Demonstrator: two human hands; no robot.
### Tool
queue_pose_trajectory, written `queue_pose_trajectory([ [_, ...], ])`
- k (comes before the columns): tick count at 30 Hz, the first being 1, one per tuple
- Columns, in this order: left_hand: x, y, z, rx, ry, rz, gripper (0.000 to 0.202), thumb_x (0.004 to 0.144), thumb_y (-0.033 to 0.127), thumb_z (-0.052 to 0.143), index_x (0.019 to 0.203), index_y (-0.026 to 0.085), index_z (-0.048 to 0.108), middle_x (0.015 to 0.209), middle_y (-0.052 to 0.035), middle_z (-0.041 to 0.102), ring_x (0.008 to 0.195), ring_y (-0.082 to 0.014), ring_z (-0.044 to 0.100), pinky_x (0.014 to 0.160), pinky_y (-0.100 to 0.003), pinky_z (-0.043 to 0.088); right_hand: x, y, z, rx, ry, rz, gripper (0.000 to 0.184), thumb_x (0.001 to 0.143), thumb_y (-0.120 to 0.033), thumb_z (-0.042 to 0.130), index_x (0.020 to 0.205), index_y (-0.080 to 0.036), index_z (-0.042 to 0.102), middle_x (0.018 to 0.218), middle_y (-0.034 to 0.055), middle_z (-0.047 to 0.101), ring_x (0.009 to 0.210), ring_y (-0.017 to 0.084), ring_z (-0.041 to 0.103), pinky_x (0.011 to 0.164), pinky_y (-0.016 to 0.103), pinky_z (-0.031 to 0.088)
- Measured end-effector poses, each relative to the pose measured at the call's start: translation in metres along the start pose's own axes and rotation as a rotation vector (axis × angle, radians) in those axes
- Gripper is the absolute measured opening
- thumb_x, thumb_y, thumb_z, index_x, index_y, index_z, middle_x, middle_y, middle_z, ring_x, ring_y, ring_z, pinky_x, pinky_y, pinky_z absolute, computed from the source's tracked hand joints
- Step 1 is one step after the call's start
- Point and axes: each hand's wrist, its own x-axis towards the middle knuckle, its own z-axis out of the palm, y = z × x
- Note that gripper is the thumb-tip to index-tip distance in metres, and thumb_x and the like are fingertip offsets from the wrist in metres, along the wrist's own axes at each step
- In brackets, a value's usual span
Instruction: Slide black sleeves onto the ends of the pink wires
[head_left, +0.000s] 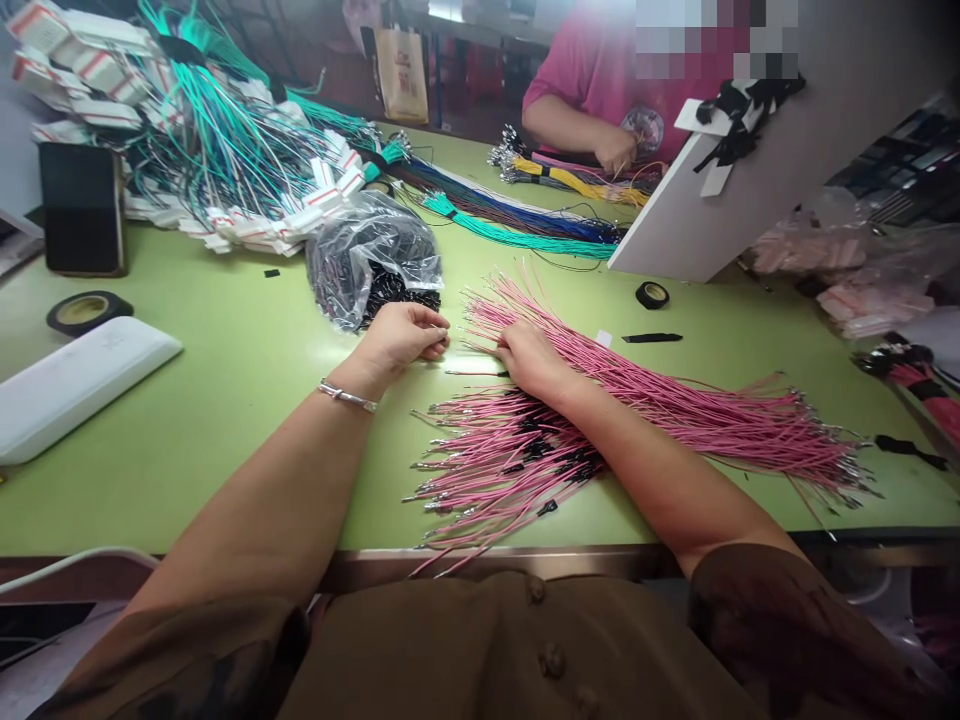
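Note:
My left hand, a bangle on its wrist, is closed in a pinch just in front of a clear plastic bag. Small black pieces show in the bag's opening. Whatever is between the left fingertips is too small to make out. My right hand lies over a long bundle of pink wires with metal terminals, its fingers closed on a pink wire near the bundle's left end. Below that hand, a second spread of pink wires carries black pieces partway along; my forearm covers part of it.
Teal wires with white tags are heaped at back left, beside a phone. Black tape rolls and a white case lie left. A white panel stands back right; a co-worker's hand works behind it.

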Motion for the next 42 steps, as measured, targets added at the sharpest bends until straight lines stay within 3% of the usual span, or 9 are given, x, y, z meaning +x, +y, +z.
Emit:
queue_pose_trajectory([
  [8,-0.003,-0.005,0.01,-0.338,-0.053,-0.079,0.013,0.075,0.006,0.075,0.08,0.008,0.064,0.07,-0.0086,0.071,0.061,-0.0125,0.07,0.062,-0.021,0.058,-0.001,0.013,0.001,0.488,0.208,0.015,0.017,0.087,-0.026,0.047,0.072,-0.022,0.043,0.068,-0.0016,0.049,0.066,0.014,0.044,0.069,0.028,0.038],
  [13,-0.004,-0.006,0.018,-0.479,-0.088,-0.094,0.008,0.078,0.002,0.071,0.078,0.007,0.065,0.069,-0.0063,0.07,0.064,-0.0108,0.07,0.064,-0.017,0.057,-0.003,0.01,-0.002,0.693,0.259,0.01,0.019,0.077,-0.029,0.054,0.065,-0.021,0.042,0.059,-0.0054,0.036,0.058,0.01,0.034,0.059,0.026,0.032],
  [18,-0.001,-0.006,0.018,-0.585,-0.123,-0.128,0.01,0.084,-0.002,0.062,0.08,0.006,0.067,0.072,-0.0082,0.071,0.065,-0.0105,0.071,0.064,-0.015,0.057,-0.008,0.01,-0.004,0.753,0.281,0.004,0.033,0.071,-0.03,0.06,0.052,-0.021,0.035,0.053,-0.006,0.03,0.056,0.008,0.029,0.055,0.026,0.028],
  [22,0.0,-0.005,0.018,-0.606,-0.115,-0.14,0.007,0.082,-0.001,0.066,0.079,0.005,0.067,0.072,-0.0095,0.071,0.063,-0.0105,0.07,0.064,-0.015,0.057,-0.009,0.01,-0.004,0.824,0.198,0.009,0.028,0.069,-0.032,0.065,0.053,-0.018,0.048,0.053,-0.0045,0.041,0.054,0.008,0.033,0.053,0.026,0.031],
  [26,-0.002,-0.002,0.018,-0.599,-0.113,-0.159,0.007,0.082,-0.001,0.066,0.079,0.005,0.067,0.071,-0.0098,0.071,0.064,-0.0109,0.07,0.062,-0.015,0.056,-0.008,0.009,-0.004,0.945,0.182,0.055,0.023,0.068,-0.038,0.068,0.071,-0.015,0.063,0.059,-0.0029,0.051,0.053,0.008,0.04,0.052,0.025,0.034],
  [33,-0.003,-0.001,0.017,-0.595,-0.125,-0.162,0.008,0.085,0.001,0.063,0.079,0.006,0.067,0.07,-0.0101,0.071,0.059,-0.0098,0.068,0.058,-0.014,0.055,-0.006,0.008,-0.004,1.039,0.15,0.089,0.021,0.064,-0.033,0.066,0.075,-0.017,0.059,0.058,-0.0024,0.057,0.052,0.01,0.05,0.052,0.024,0.038],
  [42,-0.002,-0.004,0.017,-0.545,-0.17,-0.139,0.005,0.084,0.005,0.067,0.079,0.007,0.068,0.072,-0.0094,0.072,0.058,-0.0092,0.067,0.055,-0.014,0.054,-0.003,0.007,-0.003,0.83,0.213,0.061,0.016,0.061,-0.029,0.057,0.055,-0.019,0.045,0.055,-0.0055,0.041,0.057,0.008,0.034,0.057,0.026,0.029],
])
